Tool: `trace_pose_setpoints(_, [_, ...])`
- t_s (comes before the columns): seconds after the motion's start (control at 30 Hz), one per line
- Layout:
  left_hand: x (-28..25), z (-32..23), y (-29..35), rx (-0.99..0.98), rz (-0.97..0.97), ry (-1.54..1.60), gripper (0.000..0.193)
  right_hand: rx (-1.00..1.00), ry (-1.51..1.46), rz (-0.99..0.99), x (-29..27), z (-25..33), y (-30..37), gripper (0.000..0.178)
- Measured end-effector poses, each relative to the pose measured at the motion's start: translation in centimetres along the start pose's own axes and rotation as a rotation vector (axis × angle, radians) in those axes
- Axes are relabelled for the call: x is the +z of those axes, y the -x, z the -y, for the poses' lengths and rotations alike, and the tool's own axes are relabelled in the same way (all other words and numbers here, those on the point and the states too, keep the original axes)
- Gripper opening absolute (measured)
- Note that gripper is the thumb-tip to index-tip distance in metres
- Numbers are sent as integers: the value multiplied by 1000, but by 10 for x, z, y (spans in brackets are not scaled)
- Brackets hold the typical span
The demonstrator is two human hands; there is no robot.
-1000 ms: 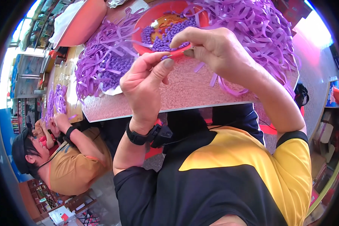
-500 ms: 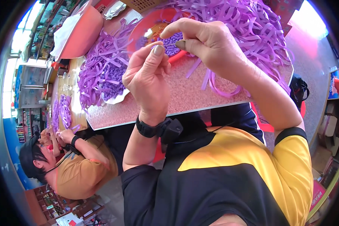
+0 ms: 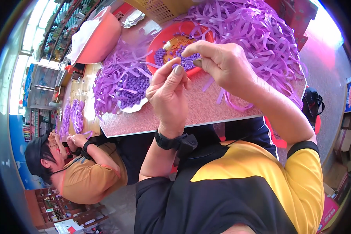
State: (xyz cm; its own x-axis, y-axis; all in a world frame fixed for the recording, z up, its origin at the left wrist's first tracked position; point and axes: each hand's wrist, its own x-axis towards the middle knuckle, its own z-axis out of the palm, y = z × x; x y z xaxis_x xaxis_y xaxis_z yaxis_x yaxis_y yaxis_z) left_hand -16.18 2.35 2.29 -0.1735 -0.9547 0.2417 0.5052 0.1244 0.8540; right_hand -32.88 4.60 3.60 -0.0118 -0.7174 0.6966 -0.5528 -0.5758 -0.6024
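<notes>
My left hand point(image 3: 169, 91) is raised over the table's near part, with its thumb and forefinger pinched together. Close beside it, on the right, my right hand point(image 3: 226, 64) pinches too, thumb against bent forefinger. Whatever lies in either pinch is too small to make out. Just beyond the fingertips sits a red bowl point(image 3: 154, 69) holding small purple beads point(image 3: 160, 56), partly covered by my right hand. Left of my left hand, more purple beads point(image 3: 134, 86) fill a white scalloped dish point(image 3: 138, 107).
Purple ribbons point(image 3: 249, 35) are heaped at the right, with another ribbon pile point(image 3: 109, 84) at the left. A pink basin point(image 3: 105, 41) and a yellow basket point(image 3: 156, 9) stand farther back. A co-worker point(image 3: 91, 171) in a cap sits at left, hands near ribbon bundles point(image 3: 77, 117).
The view has shifted, so the table and bowl appear farther right and lower. Both hands stay pinched, my right fingertips slightly closer to the left ones. More of the bowl shows.
</notes>
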Motion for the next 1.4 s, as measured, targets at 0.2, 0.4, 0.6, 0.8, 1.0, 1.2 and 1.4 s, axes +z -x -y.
trace_pose_setpoints(0.2, [-3,2,4,-11,-17,71,20,102,-52,74,2,-1,1,26])
trace_pose_setpoints(0.4, [3,7,14,82,61,-126,21,359,-488,266,2,8,1,27])
trace_pose_setpoints(0.6, [-4,8,8,32,-18,-180,23,380,-467,228,-12,-2,-7,27])
trace_pose_setpoints(0.8, [-26,2,7,117,368,-1037,14,263,-410,56,-10,-7,-11,12])
trace_pose_setpoints(1.0, [-18,21,2,385,622,-1566,22,305,-405,69,-11,-10,-13,13])
trace_pose_setpoints(1.2, [-16,1,-10,-148,528,-1091,8,439,-645,45,-14,-19,-14,21])
trace_pose_setpoints(1.4, [-1,-19,-16,-89,450,-637,9,464,-509,8,-4,-35,-13,21])
